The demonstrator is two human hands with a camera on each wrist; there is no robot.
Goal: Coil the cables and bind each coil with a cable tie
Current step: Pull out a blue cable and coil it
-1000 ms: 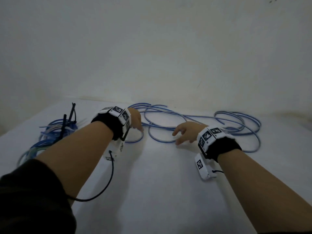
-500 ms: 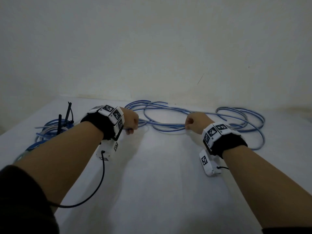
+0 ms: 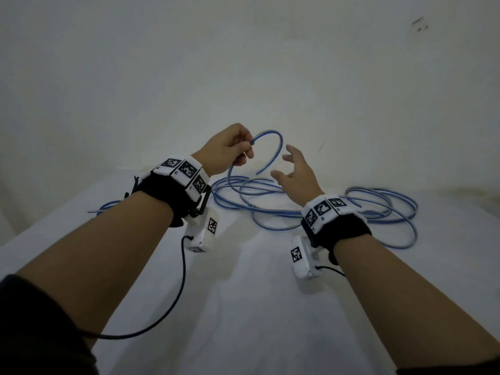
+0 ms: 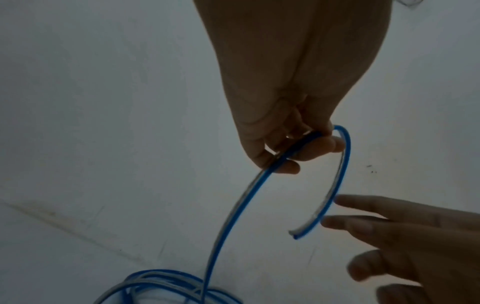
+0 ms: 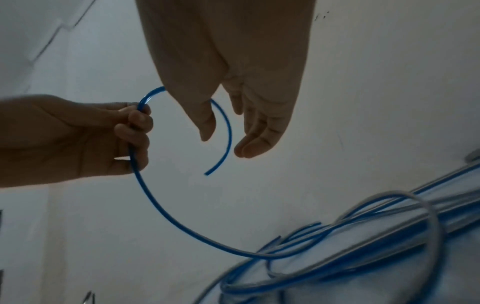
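Observation:
My left hand (image 3: 234,147) is raised above the table and pinches a blue cable (image 3: 276,147) near its free end, which arcs over to the right and hangs loose. In the left wrist view the left hand's fingers (image 4: 291,158) curl round the cable (image 4: 233,214). My right hand (image 3: 293,171) hovers just right of the loose end with fingers spread, holding nothing. In the right wrist view the cable's end (image 5: 223,144) hangs between the right hand's thumb and fingers (image 5: 257,142) without being held. The rest of the cable lies in loose blue loops (image 3: 324,212) on the white table.
A second bundle of blue cable (image 3: 108,205) lies at the far left, mostly hidden behind my left forearm. The white table (image 3: 243,307) meets a pale wall close behind the loops. A black lead hangs from the left wrist camera (image 3: 201,234).
Both hands were fists down by the loops on the table. Now the left hand has lifted the cable's end up, and the right hand has risen and opened beside it.

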